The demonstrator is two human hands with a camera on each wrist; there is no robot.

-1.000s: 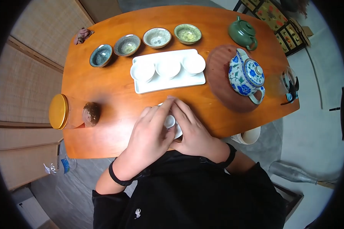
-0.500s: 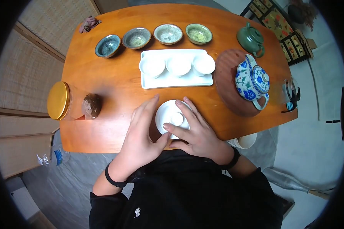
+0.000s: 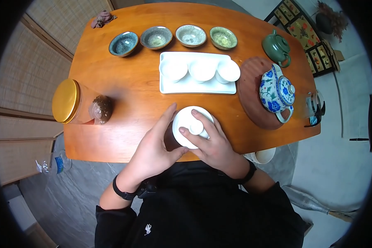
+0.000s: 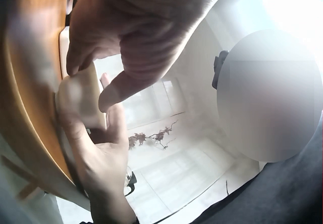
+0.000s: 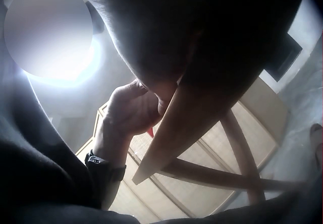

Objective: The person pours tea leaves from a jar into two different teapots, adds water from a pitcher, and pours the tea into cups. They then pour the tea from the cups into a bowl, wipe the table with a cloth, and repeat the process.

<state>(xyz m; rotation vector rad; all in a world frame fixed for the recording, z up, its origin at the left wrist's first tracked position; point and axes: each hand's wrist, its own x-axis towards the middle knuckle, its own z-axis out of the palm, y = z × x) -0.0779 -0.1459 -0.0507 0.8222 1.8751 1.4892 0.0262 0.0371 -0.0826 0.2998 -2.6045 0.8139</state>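
White lidded bowl (image 3: 189,119) on wooden table (image 3: 120,140), near edge

Grey floor (image 3: 84,192) below; woven screen (image 3: 49,35) at left. Left hand (image 3: 153,149), fingers (image 3: 163,121) extended, flanks the bowl; right hand (image 3: 219,148) grips it. The hands, earlier joined above it, are parted.

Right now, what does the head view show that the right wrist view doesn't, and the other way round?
Only the head view: the white lidded cup under the right hand, four glazed bowls, the white tray with three white cups, the blue-and-white teapot, the green teapot and the gold-lidded jar.

Only the right wrist view (too dark at the top to read): crossing wooden bars, apparently below the table, and a blurred oval.

Both: the left hand, black gear on its wrist, the table and the panelled screen.
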